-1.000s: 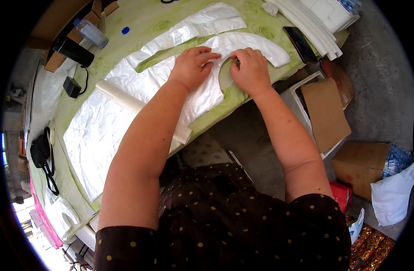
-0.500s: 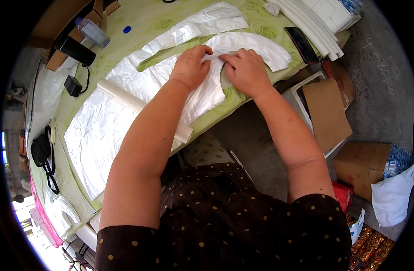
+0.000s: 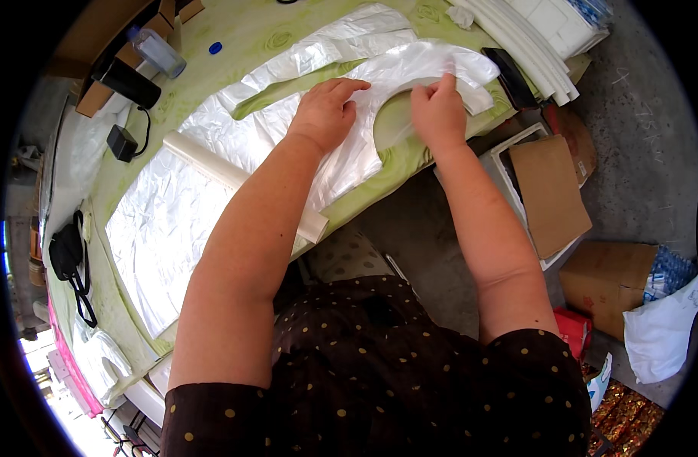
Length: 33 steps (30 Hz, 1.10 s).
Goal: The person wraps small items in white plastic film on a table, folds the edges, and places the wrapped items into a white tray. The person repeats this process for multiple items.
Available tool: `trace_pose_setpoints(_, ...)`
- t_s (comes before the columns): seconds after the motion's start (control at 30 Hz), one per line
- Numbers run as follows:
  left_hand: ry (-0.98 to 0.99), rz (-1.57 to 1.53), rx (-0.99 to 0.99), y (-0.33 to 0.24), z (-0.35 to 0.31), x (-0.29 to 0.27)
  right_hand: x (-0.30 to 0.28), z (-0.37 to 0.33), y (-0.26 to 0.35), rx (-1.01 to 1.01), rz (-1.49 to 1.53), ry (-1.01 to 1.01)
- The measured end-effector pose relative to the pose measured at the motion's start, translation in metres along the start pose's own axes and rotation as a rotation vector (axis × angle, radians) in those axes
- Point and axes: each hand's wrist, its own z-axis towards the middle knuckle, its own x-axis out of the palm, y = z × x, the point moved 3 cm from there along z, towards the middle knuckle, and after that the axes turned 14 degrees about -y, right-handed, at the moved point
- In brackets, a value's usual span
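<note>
White thin plastic carrier bags lie flattened in a stack on the table, their long handle strips toward the far right. My left hand rests palm down on the bag just left of the handle cut-out, its fingers reaching forward and holding nothing. On the other side of the cut-out, my right hand is closed on the near handle strip of the top bag, which is lifted and looks sheer. A pale roll lies across the bags beside my left forearm, which hides part of it.
The table has a green floral cover. At its far left are a clear bottle, a black cylinder, a blue cap and a power adapter. A phone lies near the right edge; cardboard boxes stand on the floor.
My right hand has moved right and slightly up, pulling the handle strip away from the stack and uncovering the curved cut-out. My left hand has stayed nearly in place.
</note>
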Motion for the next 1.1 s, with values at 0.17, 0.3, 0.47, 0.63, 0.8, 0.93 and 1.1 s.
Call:
trace_pose_setpoints(0.17,0.016,0.012,-0.006,-0.005,0.003,0.001,0.000,0.029,-0.037,0.229,0.251,-0.165)
trace_pose_setpoints(0.3,0.000,0.035,0.001,-0.004,0.001,-0.002,-0.046,0.053,-0.029,0.776,0.628,0.019)
trace_pose_setpoints(0.47,-0.032,0.026,0.038,-0.003,0.000,-0.001,-0.064,0.034,-0.019,0.545,0.464,0.190)
trace_pose_setpoints(0.63,-0.020,0.029,0.024,0.004,0.001,0.006,-0.038,-0.035,0.006,-0.035,0.317,0.382)
trace_pose_setpoints(0.8,-0.035,0.038,0.041,0.005,0.000,0.004,-0.027,-0.043,0.054,-0.400,0.088,0.481)
trace_pose_setpoints(0.93,-0.035,-0.002,0.006,0.004,0.002,0.002,-0.006,-0.032,0.053,-0.395,-0.124,0.537)
trace_pose_setpoints(1.1,-0.052,-0.096,-0.011,0.003,0.002,0.000,0.003,-0.009,0.035,-0.077,-0.095,0.489)
